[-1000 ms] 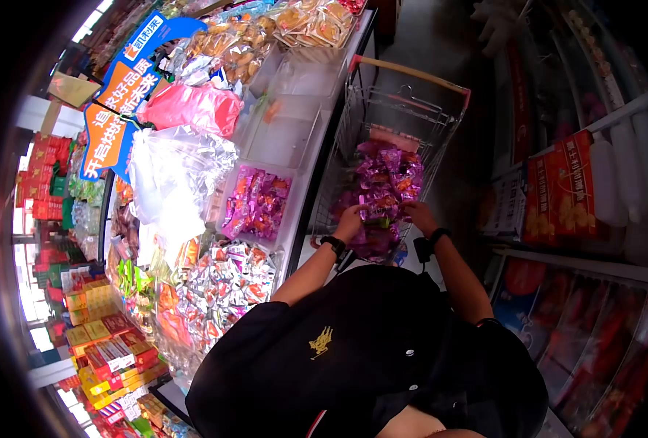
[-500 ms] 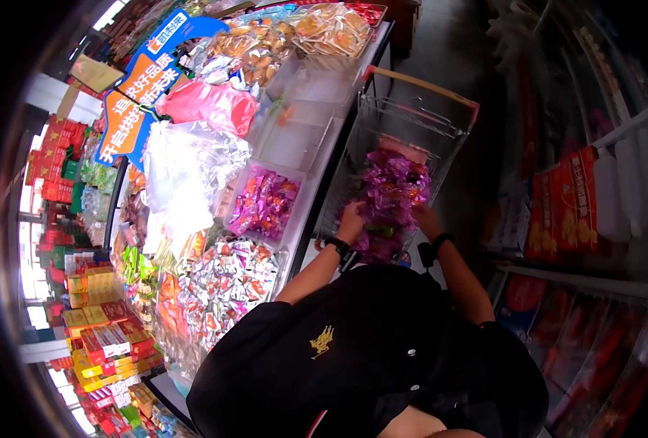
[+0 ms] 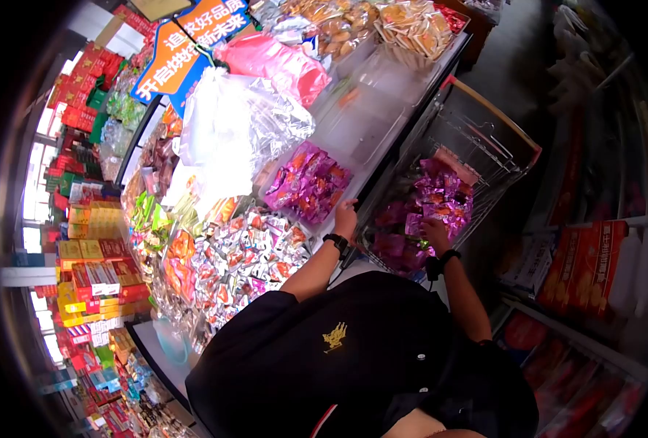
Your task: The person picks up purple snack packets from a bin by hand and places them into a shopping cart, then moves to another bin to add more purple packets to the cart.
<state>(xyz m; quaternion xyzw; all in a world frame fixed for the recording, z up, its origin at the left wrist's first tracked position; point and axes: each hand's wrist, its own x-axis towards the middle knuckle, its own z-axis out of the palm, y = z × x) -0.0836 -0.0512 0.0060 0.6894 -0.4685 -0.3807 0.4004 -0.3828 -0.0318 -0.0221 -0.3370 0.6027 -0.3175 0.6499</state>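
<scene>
Leaving the cart (image 3: 484,139), the left hand (image 3: 346,217) now rests open-fingered at the bin (image 3: 305,182) of purple packets, while the right hand (image 3: 436,235) grips purple packets (image 3: 433,201) in the cart.

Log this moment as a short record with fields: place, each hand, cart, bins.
Place: shop aisle beside a display counter of clear bins
Left hand: at the near edge of the bin of purple and orange sweets; grip cannot be told
Right hand: down in the shopping cart, among the purple packets; grip hidden
Cart: wire, heaped with purple packets
Neighbouring bin: silver and red wrapped sweets
Wrists: dark band on each
</scene>
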